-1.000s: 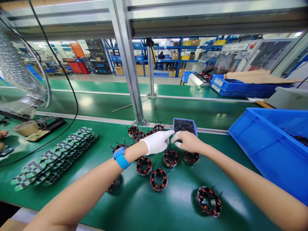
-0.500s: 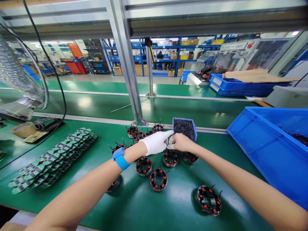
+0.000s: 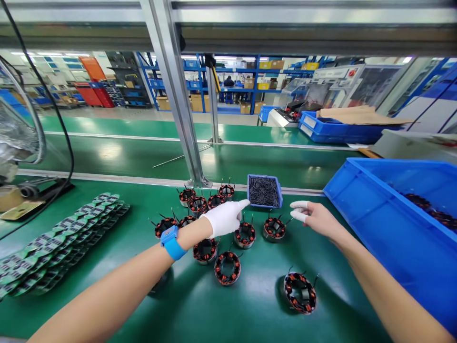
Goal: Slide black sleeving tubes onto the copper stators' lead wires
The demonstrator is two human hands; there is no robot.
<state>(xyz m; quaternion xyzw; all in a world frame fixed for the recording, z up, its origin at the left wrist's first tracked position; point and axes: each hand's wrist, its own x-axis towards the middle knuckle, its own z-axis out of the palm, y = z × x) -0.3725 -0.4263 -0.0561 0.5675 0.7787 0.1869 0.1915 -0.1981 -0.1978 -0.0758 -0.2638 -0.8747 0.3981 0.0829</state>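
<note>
My left hand (image 3: 224,219), in a white glove, hovers over a group of motor stators. Its index finger points toward a small blue bin (image 3: 264,206) of short black tube pieces (image 3: 264,189); the other fingers curl in, hiding whatever they hold. A stator (image 3: 244,234) with upright wire leads sits just below its fingertips. My right hand (image 3: 314,216), with white finger cots on thumb and index finger, is open and holds nothing I can see. It is right of another stator (image 3: 274,228). Nearer me lie a stator (image 3: 227,267) and a separate stator (image 3: 300,292).
Overlapping green circuit-board panels (image 3: 60,243) lie on the left. A large blue bin (image 3: 385,219) with more stators stands at right. A metal post (image 3: 178,95) rises behind the stators, and a black cable (image 3: 53,100) hangs at left. A blue strap (image 3: 173,242) circles my left wrist.
My right hand has parted from my left fingertips and moved right, its fingers opening. My left hand stays over the stators. The whole view has shifted slightly.
</note>
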